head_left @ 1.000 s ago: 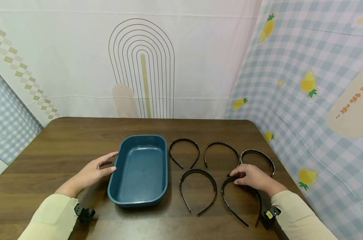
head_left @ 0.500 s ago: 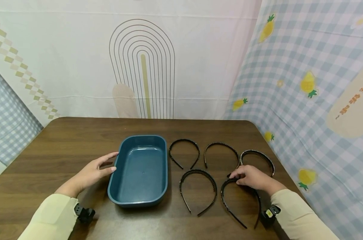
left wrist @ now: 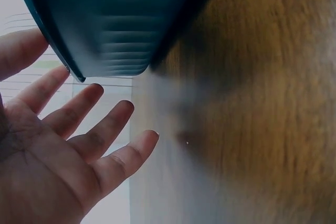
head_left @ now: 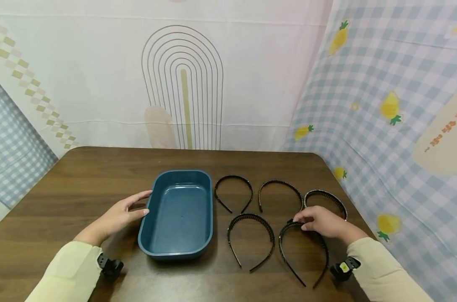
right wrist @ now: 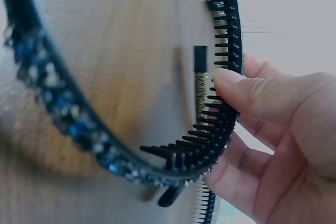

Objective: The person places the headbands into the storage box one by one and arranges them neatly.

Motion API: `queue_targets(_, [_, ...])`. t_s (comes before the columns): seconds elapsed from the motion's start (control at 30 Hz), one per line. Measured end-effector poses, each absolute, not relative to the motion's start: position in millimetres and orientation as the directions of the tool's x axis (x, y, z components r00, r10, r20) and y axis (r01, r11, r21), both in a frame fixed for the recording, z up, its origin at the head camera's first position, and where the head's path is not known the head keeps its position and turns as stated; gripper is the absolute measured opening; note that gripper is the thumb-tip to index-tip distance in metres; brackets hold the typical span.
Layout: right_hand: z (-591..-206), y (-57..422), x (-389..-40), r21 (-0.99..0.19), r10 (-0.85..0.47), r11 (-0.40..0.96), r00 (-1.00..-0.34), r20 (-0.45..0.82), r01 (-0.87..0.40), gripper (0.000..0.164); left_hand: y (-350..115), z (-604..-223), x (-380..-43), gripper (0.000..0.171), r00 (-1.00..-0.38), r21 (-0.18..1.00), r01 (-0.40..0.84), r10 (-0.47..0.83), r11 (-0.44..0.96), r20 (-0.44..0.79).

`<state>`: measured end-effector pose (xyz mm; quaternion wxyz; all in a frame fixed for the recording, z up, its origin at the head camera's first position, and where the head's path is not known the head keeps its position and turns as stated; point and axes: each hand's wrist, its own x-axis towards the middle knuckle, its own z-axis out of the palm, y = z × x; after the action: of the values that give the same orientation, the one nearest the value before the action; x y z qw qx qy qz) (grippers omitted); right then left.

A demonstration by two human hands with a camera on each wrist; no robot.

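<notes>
Headband (right wrist: 79,125) sits pinched in the right hand (head_left: 324,222); the left hand (head_left: 116,216), spread wide, touches a blue bin (head_left: 181,224).

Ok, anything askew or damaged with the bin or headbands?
Nothing stands out. The blue bin sits upright at the left hand, and the headbands show no break, though the right hand hides part of the held headband.
</notes>
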<state>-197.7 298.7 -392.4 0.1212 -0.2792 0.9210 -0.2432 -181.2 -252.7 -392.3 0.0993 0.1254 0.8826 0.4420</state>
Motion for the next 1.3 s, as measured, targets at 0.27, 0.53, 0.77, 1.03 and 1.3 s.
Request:
queue_targets(0.27, [-376.4,291.6,-197.4,-0.592,-0.521,0.717,-0.847,-0.107,-0.367,0.021,-251.9,-394.6,-180.7,0.063,-0.95,0.851,0.106,0.304,0.515,-0.066])
queue_targets(0.53, [-358.6,274.4,-200.4,-0.559,-0.486,0.731,-0.874,-0.024,-0.391,0.021,-247.7,-395.8,-178.6,0.061,-0.961,0.788,0.138,0.274,0.601,-0.041])
queue_targets(0.77, [-354.6,259.0,-206.1,-0.583,-0.467,0.719,-0.884,-0.003,-0.378,0.024,-243.6,-393.1,-174.0,0.06,-0.96,0.61,0.247,0.277,0.753,0.047])
queue_targets(1.03, [-348.0,243.3,-211.4,-0.597,-0.457,0.709,-0.889,0.018,-0.376,0.025,-244.9,-395.6,-169.5,0.059,-0.957,0.517,0.28,0.28,0.809,0.079])
queue_targets(1.3, [-342.3,227.1,-216.0,-0.586,-0.448,0.712,-0.893,0.045,-0.387,0.027,-238.1,-396.5,-162.5,0.054,-0.953,0.384,0.302,0.274,0.872,0.129])
